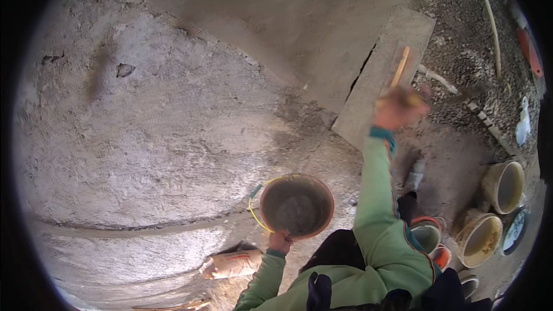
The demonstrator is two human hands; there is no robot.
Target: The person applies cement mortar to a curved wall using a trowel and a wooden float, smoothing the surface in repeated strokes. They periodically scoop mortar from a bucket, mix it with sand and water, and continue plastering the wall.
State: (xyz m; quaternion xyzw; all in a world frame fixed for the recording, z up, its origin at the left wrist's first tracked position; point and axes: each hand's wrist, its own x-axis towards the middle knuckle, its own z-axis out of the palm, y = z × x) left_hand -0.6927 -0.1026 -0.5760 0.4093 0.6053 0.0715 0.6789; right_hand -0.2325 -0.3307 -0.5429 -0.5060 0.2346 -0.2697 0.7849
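My left hand [279,242] grips the lower rim of an orange-rimmed bucket [296,207] with dark grey, wet-looking material inside; its yellow handle hangs out to the left. My right hand [401,105], blurred, is raised over a long grey board [360,118], its fingers round something brownish yellow that I cannot make out. A narrow wooden piece [401,62] shows just beyond that hand; whether it is held is unclear.
Rough grey plaster [155,126] fills the left. A paper sack [233,262] lies below. At right are gravel [478,34], pale poles [488,17] and several buckets [478,239]. A boot [415,175] shows beside my right arm.
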